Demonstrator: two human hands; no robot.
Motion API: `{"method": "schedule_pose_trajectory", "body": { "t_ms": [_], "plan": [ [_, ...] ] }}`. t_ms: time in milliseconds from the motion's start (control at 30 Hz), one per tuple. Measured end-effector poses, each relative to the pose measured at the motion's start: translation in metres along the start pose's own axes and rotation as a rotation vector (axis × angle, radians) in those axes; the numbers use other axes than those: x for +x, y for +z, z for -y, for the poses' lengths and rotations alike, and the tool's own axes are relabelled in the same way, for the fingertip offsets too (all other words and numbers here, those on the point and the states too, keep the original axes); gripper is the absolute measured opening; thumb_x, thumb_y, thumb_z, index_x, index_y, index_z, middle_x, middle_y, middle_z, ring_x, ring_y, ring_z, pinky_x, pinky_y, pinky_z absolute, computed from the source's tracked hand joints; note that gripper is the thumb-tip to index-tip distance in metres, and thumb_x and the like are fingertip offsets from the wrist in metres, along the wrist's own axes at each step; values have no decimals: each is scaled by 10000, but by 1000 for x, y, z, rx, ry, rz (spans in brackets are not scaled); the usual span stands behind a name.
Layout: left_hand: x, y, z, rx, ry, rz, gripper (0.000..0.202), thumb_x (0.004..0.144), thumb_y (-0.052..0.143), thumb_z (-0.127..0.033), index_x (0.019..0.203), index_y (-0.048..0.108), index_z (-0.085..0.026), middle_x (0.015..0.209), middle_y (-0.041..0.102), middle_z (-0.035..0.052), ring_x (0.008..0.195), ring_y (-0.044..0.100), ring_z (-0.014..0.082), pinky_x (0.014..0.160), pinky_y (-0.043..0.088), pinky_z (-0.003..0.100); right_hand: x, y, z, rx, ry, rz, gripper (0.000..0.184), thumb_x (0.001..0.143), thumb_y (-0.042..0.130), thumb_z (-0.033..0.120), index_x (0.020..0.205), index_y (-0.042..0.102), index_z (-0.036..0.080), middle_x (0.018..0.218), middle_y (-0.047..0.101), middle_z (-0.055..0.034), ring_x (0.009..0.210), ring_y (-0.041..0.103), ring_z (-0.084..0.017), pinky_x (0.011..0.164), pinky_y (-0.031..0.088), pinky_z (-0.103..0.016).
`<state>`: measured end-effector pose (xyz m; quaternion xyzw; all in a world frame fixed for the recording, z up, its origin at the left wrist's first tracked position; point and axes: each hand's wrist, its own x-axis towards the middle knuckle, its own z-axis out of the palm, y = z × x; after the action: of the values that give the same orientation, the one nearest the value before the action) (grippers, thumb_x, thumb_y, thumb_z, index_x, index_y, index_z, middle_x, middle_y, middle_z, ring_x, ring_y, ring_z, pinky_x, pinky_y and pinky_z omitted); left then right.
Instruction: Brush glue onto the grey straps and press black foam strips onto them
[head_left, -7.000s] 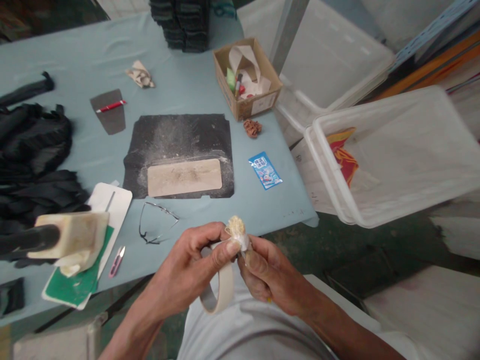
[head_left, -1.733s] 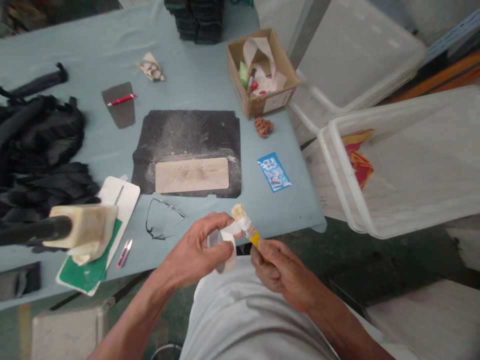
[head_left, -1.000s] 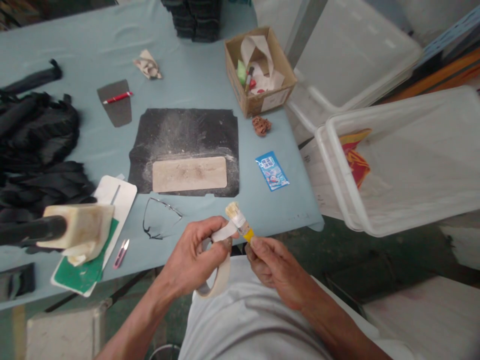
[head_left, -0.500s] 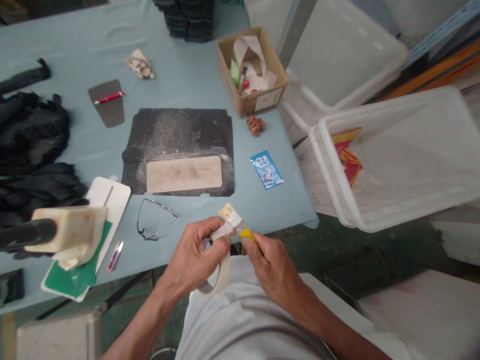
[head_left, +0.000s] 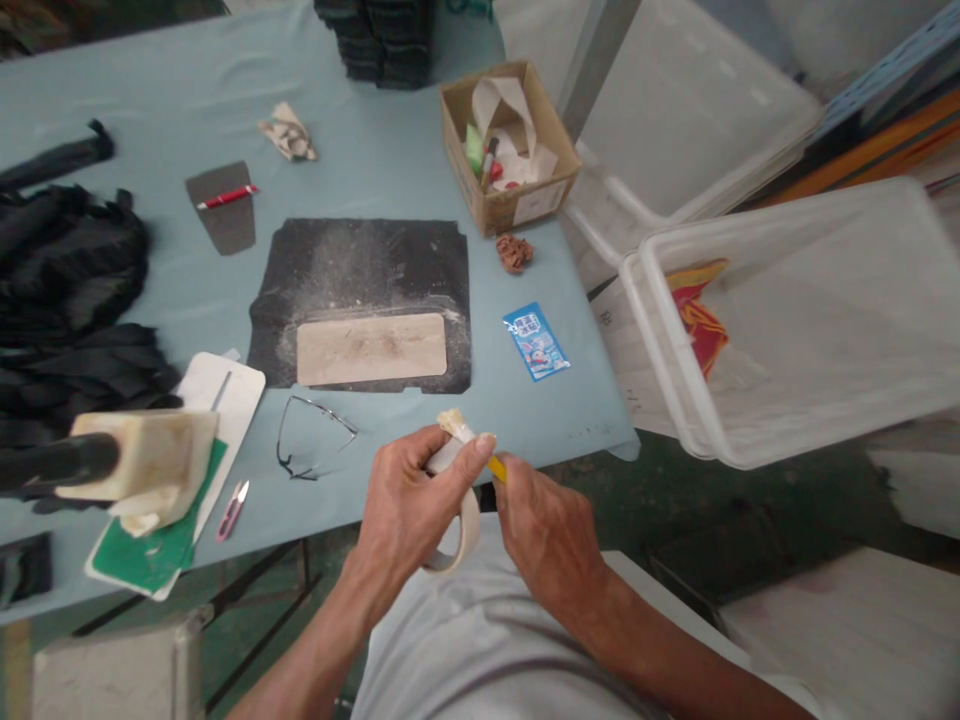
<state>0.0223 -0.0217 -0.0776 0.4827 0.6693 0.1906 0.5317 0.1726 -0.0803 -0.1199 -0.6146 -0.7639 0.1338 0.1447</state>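
My left hand point(head_left: 409, 505) is closed round a roll of masking tape point(head_left: 469, 528), which hangs below its fingers. Its thumb presses tape against the metal band of a paintbrush point(head_left: 453, 422), just under the pale bristles. Most of that band is hidden by the thumb. My right hand point(head_left: 547, 525) grips the brush by its yellow handle, close beside the left thumb. Both hands are in front of my body, at the near edge of the table point(head_left: 420, 408). Beyond them a beige rounded strip point(head_left: 371, 348) lies on a dusty black mat point(head_left: 375, 260).
Eyeglasses point(head_left: 315, 435), pink thread snips point(head_left: 233, 510) and a stained block-shaped container point(head_left: 142, 455) are to the left. Further back stands a cardboard box point(head_left: 517, 205), with a blue packet point(head_left: 536, 342) nearer. A white plastic bin point(head_left: 810, 330) stands off the table's right edge.
My left thumb has moved right and up, over the brush's metal band. My right hand has turned on the handle, its knuckles now more on top. The tape roll has shifted slightly right.
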Motion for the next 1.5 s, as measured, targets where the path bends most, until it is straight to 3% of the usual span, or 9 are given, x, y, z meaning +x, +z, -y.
{"method": "schedule_pose_trajectory", "body": {
  "t_ms": [267, 433, 533, 633, 733, 800, 900, 1133, 1500],
  "plan": [
    [-2, -5, 3, -24, 42, 60, 486, 913, 617, -562, 611, 586, -183, 530, 442, -40, 516, 366, 103, 487, 269, 256, 1, 0, -4, -18, -81, -62, 288, 1103, 290, 160, 1110, 577, 134, 760, 700, -45, 632, 666, -190, 591, 397, -317],
    [-6, -14, 1, -174, 76, 203, 387, 893, 703, -502, 698, 685, -168, 653, 618, -2, 614, 506, 126, 564, 394, 241, 4, -8, -15, 305, -98, 48, 480, 1141, 194, 396, 1006, 589, 159, 754, 688, -56, 659, 652, -194, 616, 396, -310],
    [-7, -18, -5, -229, 104, 267, 305, 874, 759, -447, 736, 733, -176, 699, 679, 6, 657, 578, 141, 610, 447, 239, 8, -16, -24, 641, 0, 218, 585, 1116, 194, 540, 855, 584, 192, 699, 634, -38, 624, 595, -173, 601, 376, -294],
    [-7, -22, -11, -253, 138, 367, 284, 916, 722, -431, 786, 757, -181, 714, 701, 12, 669, 611, 152, 638, 482, 246, 13, -23, -31, 1152, 148, 554, 670, 1057, 254, 697, 739, 567, 196, 583, 507, 13, 511, 472, -127, 512, 338, -260],
    [-7, -24, -16, -273, 142, 420, 306, 930, 698, -459, 836, 767, -176, 737, 706, 19, 671, 603, 156, 660, 514, 261, 14, -25, -31, 1646, 293, 895, 668, 976, 368, 805, 743, 528, 199, 510, 412, 65, 389, 314, -85, 385, 228, -227],
    [-7, -24, -16, -295, 121, 415, 323, 914, 708, -480, 842, 770, -171, 759, 709, 22, 691, 605, 161, 682, 533, 271, 13, -25, -25, 1857, 397, 978, 631, 940, 460, 813, 777, 502, 204, 502, 342, 103, 373, 214, -61, 357, 167, -204],
    [-6, -26, -16, -293, 78, 392, 265, 843, 777, -434, 835, 766, -169, 732, 682, 4, 659, 579, 142, 634, 511, 245, 8, -24, -15, 1961, 520, 907, 586, 949, 519, 767, 782, 474, 207, 523, 206, 137, 406, 106, -47, 368, 117, -181],
    [-7, -40, -16, -70, 74, 420, 92, 845, 654, -260, 845, 722, -197, 771, 647, -29, 712, 536, 124, 650, 447, 215, 5, -24, -9, 1896, 572, 844, 614, 946, 514, 777, 708, 444, 215, 495, 186, 138, 389, 101, -42, 345, 98, -183],
    [-7, -39, -6, -178, -19, 410, 155, 800, 649, -339, 840, 690, -195, 771, 601, -16, 748, 533, 153, 668, 414, 255, 8, -22, -8, 1911, 610, 832, 627, 929, 547, 774, 670, 417, 219, 498, 197, 132, 383, 104, -36, 338, 103, -180]
  ]
}}
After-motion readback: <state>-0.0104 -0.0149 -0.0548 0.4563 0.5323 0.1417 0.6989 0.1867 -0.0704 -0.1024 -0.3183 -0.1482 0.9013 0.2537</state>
